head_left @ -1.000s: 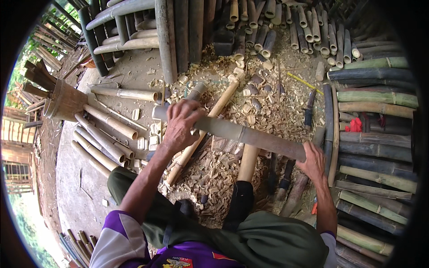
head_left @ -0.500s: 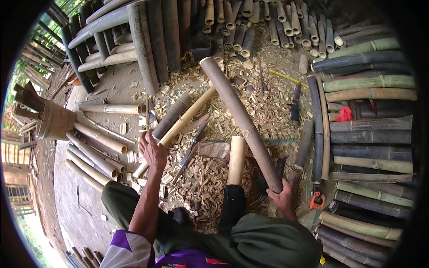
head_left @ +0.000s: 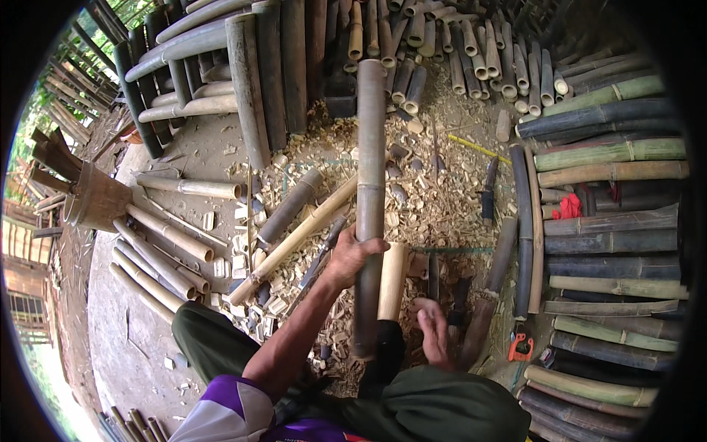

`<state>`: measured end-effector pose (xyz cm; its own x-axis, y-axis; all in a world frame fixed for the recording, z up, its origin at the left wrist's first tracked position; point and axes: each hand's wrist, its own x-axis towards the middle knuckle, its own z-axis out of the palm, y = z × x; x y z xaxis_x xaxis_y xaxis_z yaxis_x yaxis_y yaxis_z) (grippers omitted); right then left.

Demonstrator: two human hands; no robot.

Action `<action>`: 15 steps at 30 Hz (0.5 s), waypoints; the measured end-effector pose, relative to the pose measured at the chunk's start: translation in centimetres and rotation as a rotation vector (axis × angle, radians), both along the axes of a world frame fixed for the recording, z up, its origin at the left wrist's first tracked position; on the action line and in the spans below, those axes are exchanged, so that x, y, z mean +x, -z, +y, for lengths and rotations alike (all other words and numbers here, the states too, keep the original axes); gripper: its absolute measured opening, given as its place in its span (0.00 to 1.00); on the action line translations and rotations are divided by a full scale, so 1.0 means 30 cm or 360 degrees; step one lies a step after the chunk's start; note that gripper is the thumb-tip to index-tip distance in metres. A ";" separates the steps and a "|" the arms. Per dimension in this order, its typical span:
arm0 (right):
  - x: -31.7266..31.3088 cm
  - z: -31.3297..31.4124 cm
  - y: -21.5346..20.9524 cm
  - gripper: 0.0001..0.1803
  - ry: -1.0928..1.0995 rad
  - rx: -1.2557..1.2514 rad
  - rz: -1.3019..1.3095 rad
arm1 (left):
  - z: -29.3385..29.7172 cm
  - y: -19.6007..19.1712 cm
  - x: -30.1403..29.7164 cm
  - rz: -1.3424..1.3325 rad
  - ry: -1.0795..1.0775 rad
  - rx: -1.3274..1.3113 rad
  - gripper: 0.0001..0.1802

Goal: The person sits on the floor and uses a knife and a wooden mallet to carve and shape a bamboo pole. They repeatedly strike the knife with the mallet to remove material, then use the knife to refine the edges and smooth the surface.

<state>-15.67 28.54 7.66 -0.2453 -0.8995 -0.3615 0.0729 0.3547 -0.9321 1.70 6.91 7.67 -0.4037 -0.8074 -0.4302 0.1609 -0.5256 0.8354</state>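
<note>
A long brown bamboo pole (head_left: 370, 147) stands nearly lengthwise in front of me, its lower end over my lap. My left hand (head_left: 356, 255) is wrapped round its lower half. To the right of the pole, my right hand (head_left: 433, 329) is off it, with fingers loosely bent and apart and nothing seen in them. Behind the pole is a pale, peeled bamboo piece (head_left: 394, 280), partly hidden. A dark blade (head_left: 433, 274) lies just beyond my right hand. A knife with a long blade (head_left: 317, 259) rests on the shavings left of my left hand.
Wood chips (head_left: 412, 184) cover the ground. A pale bamboo pole (head_left: 294, 239) and a short dark one (head_left: 289, 208) lie at left. Bamboo lengths (head_left: 611, 243) line the right side, near an orange-handled tool (head_left: 521, 346). A bamboo rack (head_left: 191, 74) stands far left.
The brown pole has swung from a slant to nearly straight and shifted left. My left hand has left the pale pole's end and taken hold of it; my right hand has let it go.
</note>
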 end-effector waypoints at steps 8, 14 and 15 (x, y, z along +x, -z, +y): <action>-0.187 0.016 0.273 0.30 -0.0409 0.0793 0.1704 | -0.012 -0.056 0.065 -0.0089 0.0194 -0.0265 0.50; -0.162 0.003 0.284 0.35 -0.0449 0.0823 0.1661 | -0.011 0.018 0.095 0.0261 0.0340 -0.0022 0.43; -0.172 0.012 0.304 0.36 -0.0435 0.0797 0.1658 | -0.002 0.011 0.084 0.0192 0.0318 -0.0011 0.44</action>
<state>-20.83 28.91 -1.47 -0.4517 -0.7829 -0.4278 -0.7731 0.5828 -0.2503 4.21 6.84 7.34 -0.6038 -0.7091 -0.3640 0.1531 -0.5513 0.8201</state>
